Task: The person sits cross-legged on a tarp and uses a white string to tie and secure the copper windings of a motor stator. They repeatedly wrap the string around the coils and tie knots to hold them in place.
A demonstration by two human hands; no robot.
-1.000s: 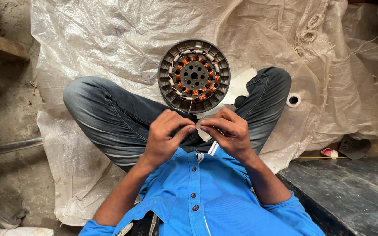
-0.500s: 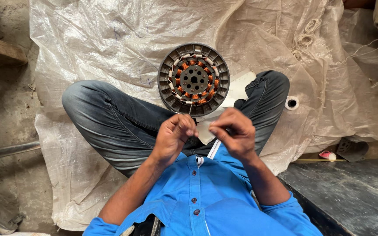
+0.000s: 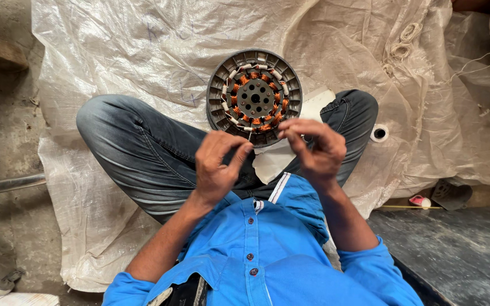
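a white woven sheet (image 3: 143, 51) covers the concrete floor (image 3: 1, 141); left hand (image 3: 216, 167) and right hand (image 3: 316, 150) fingers pinched together beside a motor stator (image 3: 254, 97).

Even, soft daylight, no hard shadows; mild glare on the crinkled white plastic sheet (image 3: 143, 51). Sharp at centre w/ slight wide-angle stretch at edges. Fingers (image 3: 239, 156) a bit motion-blurred.

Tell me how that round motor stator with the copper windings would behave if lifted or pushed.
The stator probably feels heavy for its size, given its metal core and packed copper coils. Lying flat, it would likely slide rather than roll on the plastic sheet. The fine windings look easy to damage.
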